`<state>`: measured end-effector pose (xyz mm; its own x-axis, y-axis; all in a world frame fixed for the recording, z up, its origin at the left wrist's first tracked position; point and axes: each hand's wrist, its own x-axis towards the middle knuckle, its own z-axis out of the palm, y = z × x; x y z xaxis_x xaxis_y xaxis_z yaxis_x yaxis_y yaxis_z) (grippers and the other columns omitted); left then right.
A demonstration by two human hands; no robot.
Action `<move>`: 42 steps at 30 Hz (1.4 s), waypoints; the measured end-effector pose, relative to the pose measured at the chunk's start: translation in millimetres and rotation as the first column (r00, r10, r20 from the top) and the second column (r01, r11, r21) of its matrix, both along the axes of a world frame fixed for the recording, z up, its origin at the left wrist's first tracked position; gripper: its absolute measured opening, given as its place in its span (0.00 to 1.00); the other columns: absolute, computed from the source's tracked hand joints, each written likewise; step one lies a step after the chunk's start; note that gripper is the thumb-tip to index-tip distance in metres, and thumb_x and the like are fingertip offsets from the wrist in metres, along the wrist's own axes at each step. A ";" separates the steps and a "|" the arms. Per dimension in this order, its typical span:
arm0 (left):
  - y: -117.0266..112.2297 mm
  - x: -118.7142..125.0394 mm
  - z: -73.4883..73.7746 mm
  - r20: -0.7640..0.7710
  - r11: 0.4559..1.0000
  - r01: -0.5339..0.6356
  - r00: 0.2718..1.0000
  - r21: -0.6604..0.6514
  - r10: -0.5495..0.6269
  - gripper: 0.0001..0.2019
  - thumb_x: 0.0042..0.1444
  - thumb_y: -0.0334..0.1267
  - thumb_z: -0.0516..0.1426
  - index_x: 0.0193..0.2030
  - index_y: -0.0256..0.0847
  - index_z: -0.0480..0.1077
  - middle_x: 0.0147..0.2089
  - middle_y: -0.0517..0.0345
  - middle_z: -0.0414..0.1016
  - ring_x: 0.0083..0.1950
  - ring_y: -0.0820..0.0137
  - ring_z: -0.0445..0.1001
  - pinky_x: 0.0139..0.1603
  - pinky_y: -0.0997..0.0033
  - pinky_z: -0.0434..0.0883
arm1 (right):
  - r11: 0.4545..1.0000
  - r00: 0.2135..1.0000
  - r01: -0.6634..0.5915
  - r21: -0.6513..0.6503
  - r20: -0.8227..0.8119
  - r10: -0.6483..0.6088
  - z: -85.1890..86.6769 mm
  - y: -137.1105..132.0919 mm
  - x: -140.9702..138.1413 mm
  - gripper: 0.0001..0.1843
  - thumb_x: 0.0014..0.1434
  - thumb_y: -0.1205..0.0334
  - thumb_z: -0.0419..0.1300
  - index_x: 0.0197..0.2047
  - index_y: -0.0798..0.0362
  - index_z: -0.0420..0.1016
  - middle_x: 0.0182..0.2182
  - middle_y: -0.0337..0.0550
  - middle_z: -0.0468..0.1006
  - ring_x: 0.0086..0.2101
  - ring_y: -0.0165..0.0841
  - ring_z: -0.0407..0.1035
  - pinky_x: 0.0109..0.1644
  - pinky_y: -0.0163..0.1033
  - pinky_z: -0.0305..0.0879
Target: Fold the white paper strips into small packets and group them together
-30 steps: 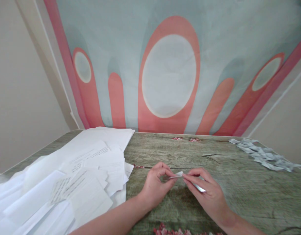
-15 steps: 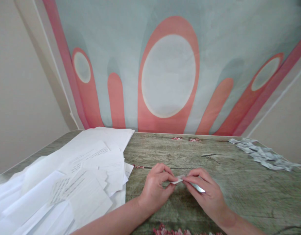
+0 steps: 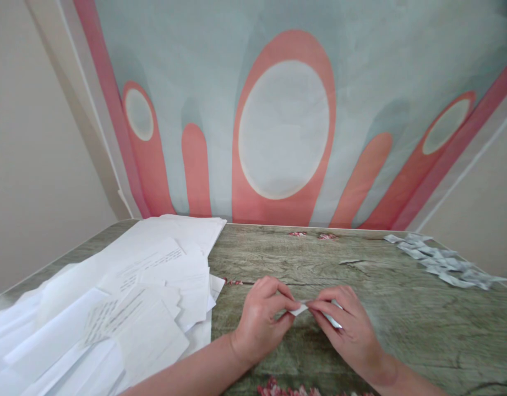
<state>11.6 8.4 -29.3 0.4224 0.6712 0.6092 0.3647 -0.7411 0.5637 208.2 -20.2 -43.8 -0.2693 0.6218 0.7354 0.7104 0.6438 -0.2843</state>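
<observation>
My left hand (image 3: 263,319) and my right hand (image 3: 348,330) meet low over the wooden table (image 3: 402,308), both pinching one small folded strip of white paper (image 3: 299,309). Thumb and forefinger of the left hand grip its left end. The right hand's fingers close on its right part, and a bit of the paper shows under that hand's fingers. The rest of the strip is hidden between the fingertips.
A loose spread of white sheets (image 3: 125,297), some with printed text, covers the table's left side. A heap of small folded paper pieces (image 3: 443,261) lies at the far right edge. A fabric backdrop with salmon arches (image 3: 284,132) hangs behind the table.
Both hands have sunk slightly toward the table and closer to me, still pinching the paper strip. The strip looks more covered by the fingers than before.
</observation>
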 end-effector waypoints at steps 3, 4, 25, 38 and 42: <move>-0.1 -0.6 0.7 -0.005 1.000 0.004 1.000 0.019 -0.004 0.10 0.47 0.24 0.58 0.32 0.44 0.74 0.34 0.57 0.72 0.38 0.68 0.68 0.40 0.67 0.62 | 1.000 0.999 0.007 -0.007 0.038 -0.006 1.8 -1.1 -1.0 0.07 0.57 0.70 0.56 0.36 0.49 0.74 0.28 0.40 0.73 0.29 0.32 0.66 0.34 0.40 0.59; -0.1 -0.9 1.1 -0.005 1.000 0.006 1.000 0.025 -0.005 0.10 0.46 0.24 0.58 0.32 0.44 0.74 0.34 0.57 0.72 0.38 0.68 0.68 0.40 0.67 0.62 | 1.000 0.999 0.003 -0.008 0.052 -0.002 2.8 -1.4 -1.3 0.07 0.57 0.70 0.56 0.36 0.49 0.74 0.28 0.40 0.73 0.29 0.31 0.66 0.34 0.40 0.58; -0.6 0.2 1.4 0.013 0.995 0.041 0.999 -0.086 -0.040 0.10 0.47 0.24 0.58 0.33 0.43 0.74 0.35 0.57 0.71 0.39 0.68 0.68 0.42 0.68 0.63 | 0.997 0.994 -0.004 -0.073 0.105 0.012 1.4 -0.6 -1.1 0.06 0.59 0.68 0.55 0.36 0.50 0.73 0.30 0.40 0.72 0.32 0.33 0.66 0.37 0.41 0.58; 6.5 5.0 -2.5 0.214 0.935 -0.024 0.971 -0.354 0.106 0.14 0.47 0.25 0.59 0.41 0.40 0.66 0.39 0.58 0.68 0.39 0.70 0.66 0.40 0.72 0.64 | 0.922 0.953 -0.009 -0.387 -0.284 -0.110 -5.0 5.9 -3.0 0.08 0.62 0.59 0.51 0.33 0.51 0.68 0.38 0.44 0.67 0.41 0.35 0.65 0.43 0.38 0.62; 10.9 7.2 -7.1 0.301 0.893 -0.016 0.938 -0.450 0.169 0.10 0.50 0.28 0.57 0.39 0.39 0.62 0.36 0.59 0.68 0.36 0.71 0.67 0.39 0.71 0.65 | 0.872 0.926 -0.011 -0.490 -0.334 -0.176 -9.4 8.5 -0.8 0.10 0.61 0.56 0.52 0.33 0.51 0.69 0.41 0.44 0.66 0.42 0.35 0.65 0.44 0.38 0.61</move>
<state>18.8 19.3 -36.5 0.1752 0.9249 0.3375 0.1596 -0.3650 0.9172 207.4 -11.7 -53.2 0.0213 0.9257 0.3776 0.5433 0.3063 -0.7817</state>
